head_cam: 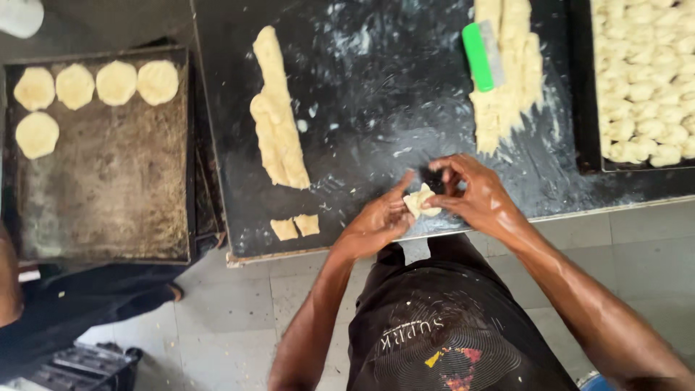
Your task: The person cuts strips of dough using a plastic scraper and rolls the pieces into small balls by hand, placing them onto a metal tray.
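A small pale lump of dough (420, 200) is held between both hands just above the near edge of the dark, flour-dusted bench (376, 108). It is cupped from the left by the left hand (378, 219), whose fingers are curled closed against it with the thumb raised along its upper side. The right hand (470, 192) is closed on it from the right, with the fingertips pinched over its top and right side. A black apron with a printed pattern (441, 333) is seen below the hands, over a grey tiled floor (232, 304). Two small square-cut pieces of dough (295, 227) are laid side by side near the front edge of the bench, to the left of the hands. Behind them a long flattened strip of pale dough (276, 116) is stretched away across the bench. Further back on the right, a wider mass of dough (507, 72) is spread out, and a green-handled metal scraper (483, 55) is rested on its left side. At the far right, a dark tray (583, 87) is filled with many small portioned dough pieces (644, 80). To the left of the bench, a worn dark baking tray (108, 188) is set apart, and five round flattened dough discs (76, 87) are laid along its far end.
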